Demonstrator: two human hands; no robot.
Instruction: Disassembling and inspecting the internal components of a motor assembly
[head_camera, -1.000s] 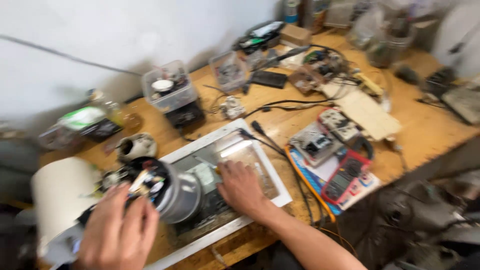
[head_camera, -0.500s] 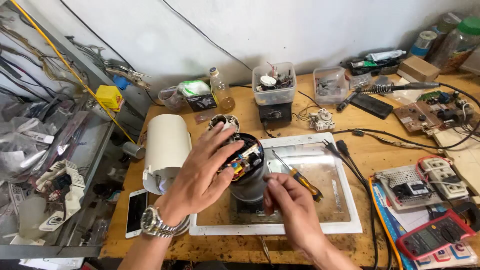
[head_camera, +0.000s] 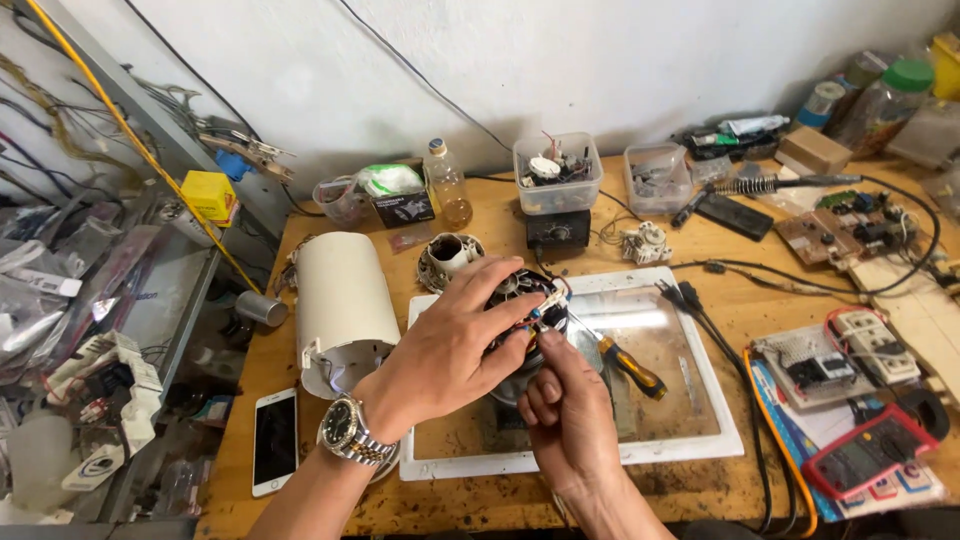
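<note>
Gripping the round motor (head_camera: 520, 300) from above with my left hand (head_camera: 450, 350), I pinch its small wires between thumb and finger of my right hand (head_camera: 565, 420). It sits on the white-framed tray (head_camera: 700, 450) mid-worktop, a yellow-handled screwdriver (head_camera: 625, 362) just right, a white cylinder (head_camera: 340, 305) left.

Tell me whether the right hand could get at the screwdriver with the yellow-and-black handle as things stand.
Probably yes. The screwdriver lies in the open on the white tray, just beside the right hand, with nothing on top of it. But that hand's fingertips are busy at the motor, so it would have to let go first.
</note>
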